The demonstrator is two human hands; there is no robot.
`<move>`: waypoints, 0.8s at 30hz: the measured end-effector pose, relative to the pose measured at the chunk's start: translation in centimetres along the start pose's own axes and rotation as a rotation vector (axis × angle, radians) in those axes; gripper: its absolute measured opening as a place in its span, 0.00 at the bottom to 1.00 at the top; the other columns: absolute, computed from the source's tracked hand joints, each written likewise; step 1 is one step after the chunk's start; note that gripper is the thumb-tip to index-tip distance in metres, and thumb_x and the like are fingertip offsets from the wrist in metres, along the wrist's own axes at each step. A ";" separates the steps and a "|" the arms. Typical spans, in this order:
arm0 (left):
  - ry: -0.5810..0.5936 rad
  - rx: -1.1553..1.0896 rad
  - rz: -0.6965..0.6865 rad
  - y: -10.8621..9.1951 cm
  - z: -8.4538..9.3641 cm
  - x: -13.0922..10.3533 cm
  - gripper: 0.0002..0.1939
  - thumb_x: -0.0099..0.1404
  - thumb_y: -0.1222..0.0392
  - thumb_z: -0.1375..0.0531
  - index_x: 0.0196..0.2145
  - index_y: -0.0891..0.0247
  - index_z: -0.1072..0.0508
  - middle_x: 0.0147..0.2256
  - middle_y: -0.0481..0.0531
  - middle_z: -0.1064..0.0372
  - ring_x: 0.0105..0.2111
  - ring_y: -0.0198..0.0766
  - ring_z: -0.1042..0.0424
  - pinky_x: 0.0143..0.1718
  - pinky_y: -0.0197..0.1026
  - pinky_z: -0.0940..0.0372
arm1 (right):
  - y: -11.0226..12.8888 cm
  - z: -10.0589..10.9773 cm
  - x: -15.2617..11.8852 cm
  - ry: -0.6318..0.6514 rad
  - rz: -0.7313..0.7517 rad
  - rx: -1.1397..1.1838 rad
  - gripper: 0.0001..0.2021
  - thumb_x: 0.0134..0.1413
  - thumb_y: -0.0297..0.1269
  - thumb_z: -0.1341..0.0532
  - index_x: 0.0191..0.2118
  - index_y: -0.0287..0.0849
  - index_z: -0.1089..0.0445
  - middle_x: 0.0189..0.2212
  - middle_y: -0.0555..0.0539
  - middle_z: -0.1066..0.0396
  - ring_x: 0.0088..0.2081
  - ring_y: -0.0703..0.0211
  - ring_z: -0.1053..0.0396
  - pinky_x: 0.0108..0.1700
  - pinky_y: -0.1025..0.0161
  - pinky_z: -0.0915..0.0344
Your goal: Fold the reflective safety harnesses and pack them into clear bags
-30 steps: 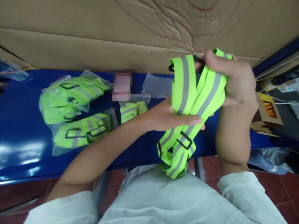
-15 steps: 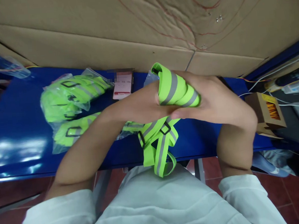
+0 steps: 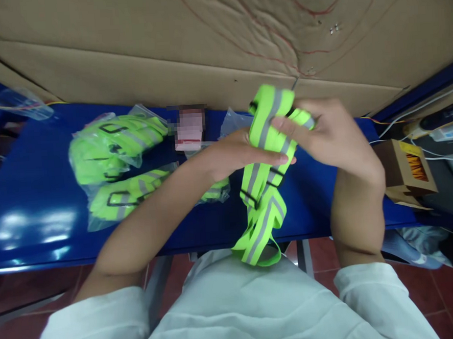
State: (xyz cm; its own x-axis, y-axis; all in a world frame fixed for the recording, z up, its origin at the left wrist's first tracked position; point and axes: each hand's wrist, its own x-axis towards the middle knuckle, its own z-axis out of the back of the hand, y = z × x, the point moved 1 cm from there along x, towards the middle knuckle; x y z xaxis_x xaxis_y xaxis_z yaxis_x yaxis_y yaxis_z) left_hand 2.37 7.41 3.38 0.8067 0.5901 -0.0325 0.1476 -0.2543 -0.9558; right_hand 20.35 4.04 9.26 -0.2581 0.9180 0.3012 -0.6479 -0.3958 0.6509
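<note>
A neon-yellow reflective strap (image 3: 266, 218) with grey stripes and black buckles is bunched between my two hands above the blue table. My left hand (image 3: 244, 153) closes around the folded part, its thumb lying across the webbing. From the right, my right hand (image 3: 318, 130) pinches the upper folds between thumb and fingers; some of its fingers are hidden behind the strap. The loose loops hang below the hands, over the table's front edge towards my shirt.
Several clear bags of neon straps (image 3: 117, 145) lie on the blue table (image 3: 31, 186) at left. A phone (image 3: 190, 128) and a clear plastic bag (image 3: 234, 122) are at the back, by the cardboard wall (image 3: 136, 67). An open cardboard box (image 3: 403, 171) stands at right.
My right hand has shifted from wrapping the bundle to pinching its upper folds. The folded strap now stands more upright, and its hanging part has swung slightly right.
</note>
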 end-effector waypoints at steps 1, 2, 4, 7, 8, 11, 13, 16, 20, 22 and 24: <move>0.007 -0.003 0.009 0.1 0.0 0.0 0.17 0.54 0.58 0.24 0.41 0.63 0.17 0.41 0.56 0.17 0.40 0.49 0.19 0.47 0.51 0.25 | 0.0 0.2 0.0 -0.067 -0.014 0.028 0.20 0.66 0.53 0.37 0.28 0.45 0.26 0.24 0.52 0.35 0.27 0.61 0.39 0.31 0.60 0.44; 0.008 -0.010 0.017 0.1 -0.1 0.0 0.17 0.54 0.58 0.24 0.41 0.64 0.18 0.41 0.56 0.17 0.39 0.48 0.19 0.46 0.51 0.25 | -0.1 0.3 0.1 -0.121 -0.026 0.061 0.20 0.66 0.52 0.37 0.28 0.44 0.25 0.24 0.51 0.35 0.27 0.61 0.39 0.30 0.60 0.44; -0.002 -0.023 0.031 -0.1 -0.3 -0.1 0.16 0.55 0.57 0.24 0.39 0.66 0.18 0.39 0.57 0.17 0.37 0.47 0.19 0.42 0.50 0.24 | -0.4 0.6 0.1 -0.155 -0.047 0.123 0.20 0.65 0.52 0.35 0.27 0.44 0.25 0.23 0.51 0.35 0.27 0.61 0.38 0.29 0.61 0.44; -0.010 0.008 0.076 -0.3 -0.4 -0.3 0.13 0.57 0.59 0.26 0.38 0.68 0.19 0.36 0.56 0.18 0.34 0.43 0.20 0.38 0.45 0.24 | -0.5 0.8 -0.1 -0.121 -0.064 0.142 0.19 0.64 0.52 0.34 0.28 0.44 0.22 0.23 0.51 0.34 0.28 0.61 0.36 0.28 0.63 0.42; -0.002 0.042 0.088 -0.4 -0.3 -0.4 0.12 0.58 0.60 0.27 0.38 0.68 0.19 0.36 0.56 0.18 0.34 0.42 0.20 0.38 0.44 0.25 | -0.3 0.9 -0.2 -0.112 -0.072 0.136 0.18 0.64 0.52 0.34 0.29 0.44 0.21 0.23 0.51 0.33 0.28 0.61 0.35 0.28 0.63 0.41; 0.094 0.147 0.111 -0.9 0.0 -0.6 0.10 0.59 0.61 0.27 0.38 0.67 0.19 0.35 0.54 0.19 0.34 0.40 0.19 0.39 0.41 0.25 | 0.2 1.1 -0.7 -0.090 -0.116 0.223 0.18 0.64 0.52 0.34 0.29 0.44 0.21 0.24 0.52 0.32 0.26 0.62 0.34 0.28 0.64 0.38; 0.196 0.187 0.111 -1.4 0.0 -0.9 0.11 0.58 0.61 0.27 0.38 0.65 0.19 0.36 0.52 0.18 0.36 0.41 0.19 0.41 0.41 0.24 | 0.5 1.1 -0.8 -0.034 -0.169 0.410 0.19 0.60 0.53 0.32 0.27 0.44 0.23 0.23 0.51 0.29 0.23 0.61 0.32 0.25 0.63 0.35; 0.295 0.256 0.037 -2.5 -0.4 -1.7 0.10 0.59 0.63 0.28 0.40 0.62 0.19 0.38 0.50 0.18 0.38 0.42 0.18 0.43 0.42 0.24 | 0.3 0.4 -0.3 0.146 -0.275 0.632 0.19 0.55 0.58 0.30 0.31 0.46 0.23 0.27 0.46 0.23 0.25 0.54 0.27 0.22 0.59 0.31; 0.255 0.386 -0.095 -3.3 -0.5 -2.3 0.07 0.62 0.63 0.31 0.39 0.62 0.19 0.39 0.49 0.19 0.39 0.42 0.19 0.45 0.42 0.25 | 0.5 -0.5 0.2 -0.089 -0.099 0.430 0.19 0.55 0.51 0.28 0.49 0.50 0.25 0.45 0.47 0.23 0.44 0.52 0.24 0.43 0.57 0.25; 0.183 0.416 -0.118 -3.2 -0.1 -2.2 0.06 0.62 0.61 0.31 0.38 0.63 0.20 0.38 0.49 0.19 0.38 0.41 0.20 0.44 0.42 0.26 | 1.2 -0.5 0.1 -0.219 0.066 0.151 0.13 0.63 0.46 0.32 0.49 0.49 0.26 0.48 0.47 0.25 0.48 0.53 0.26 0.52 0.55 0.28; 0.128 0.443 -0.121 -3.0 0.5 -1.9 0.07 0.61 0.60 0.31 0.37 0.64 0.21 0.36 0.50 0.20 0.38 0.41 0.21 0.42 0.41 0.27 | 1.9 -0.6 -0.3 -0.108 0.184 -0.079 0.13 0.69 0.47 0.38 0.53 0.48 0.27 0.52 0.44 0.26 0.54 0.50 0.28 0.59 0.50 0.30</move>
State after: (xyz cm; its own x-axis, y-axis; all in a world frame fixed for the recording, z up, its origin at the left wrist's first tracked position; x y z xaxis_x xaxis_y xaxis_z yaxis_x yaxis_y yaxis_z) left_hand 0.10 7.45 6.17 0.8668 0.4892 0.0963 0.0089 0.1779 -0.9840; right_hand 18.80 3.04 9.96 -0.3016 0.8205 0.4856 -0.6523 -0.5491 0.5225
